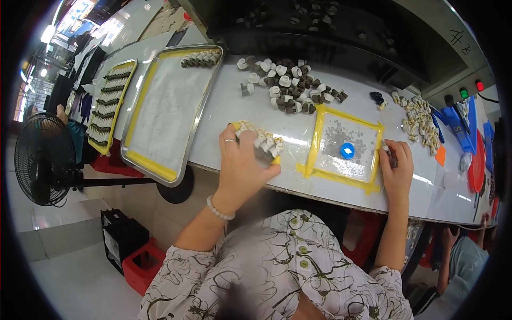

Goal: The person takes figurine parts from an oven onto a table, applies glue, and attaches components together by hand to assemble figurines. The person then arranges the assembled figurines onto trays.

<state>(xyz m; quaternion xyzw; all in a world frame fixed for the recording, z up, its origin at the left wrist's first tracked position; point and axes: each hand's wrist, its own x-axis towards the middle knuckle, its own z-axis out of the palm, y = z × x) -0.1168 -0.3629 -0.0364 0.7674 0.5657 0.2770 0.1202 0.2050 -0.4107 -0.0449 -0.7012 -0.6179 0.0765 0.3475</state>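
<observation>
My left hand (pixel 234 168), with yellow covers on fingertips, is closed round a row of small white and dark figure-like pieces (pixel 261 138), gripped at both ends between thumb and fingers above the white table. My right hand (pixel 399 169) is at the right edge of a yellow-taped rectangle (pixel 313 140). Its thumb and index finger pinch a small pale piece (pixel 385 148), too small to name. Inside the rectangle, a round blue lid-like disc (pixel 348 151) with a white middle sits among grey smudges. A heap of white and dark pieces (pixel 285 81) lies beyond my hands.
At left stands a metal tray (pixel 190 144) with yellow edging and rows of pieces at its far end; a narrower filled tray (pixel 112 106) lies beyond. Cream-coloured pieces (pixel 418 120) and a blue bin (pixel 460 128) are at right. A black fan (pixel 45 160) stands left.
</observation>
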